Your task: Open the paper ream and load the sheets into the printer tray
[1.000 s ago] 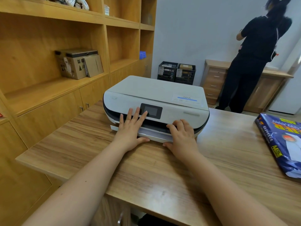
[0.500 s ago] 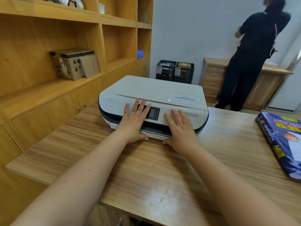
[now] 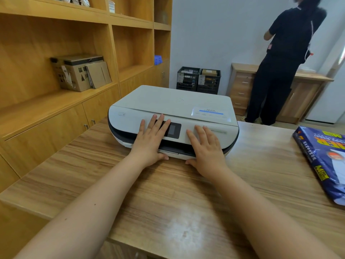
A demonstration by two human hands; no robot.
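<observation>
A white printer (image 3: 173, 101) stands on the wooden table (image 3: 186, 193) in front of me. Its paper tray (image 3: 177, 153) sits pushed in at the bottom front, only its lip showing between my hands. My left hand (image 3: 152, 141) lies flat against the printer's front, fingers spread beside the small dark screen (image 3: 173, 130). My right hand (image 3: 206, 148) lies flat on the front to the right of the screen. Neither hand holds anything. The blue wrapped paper ream (image 3: 324, 161) lies at the table's right edge, away from both hands.
Wooden shelving (image 3: 74, 43) with a cardboard box (image 3: 74, 71) runs along the left. Two black crates (image 3: 198, 79) stand by the far wall. A person in black (image 3: 281, 62) stands at a wooden cabinet (image 3: 240, 85) at the back right.
The tray, sticking out a second ago, has slid into the printer. Both hands moved forward and up, from the tray's edge onto the printer's front face.
</observation>
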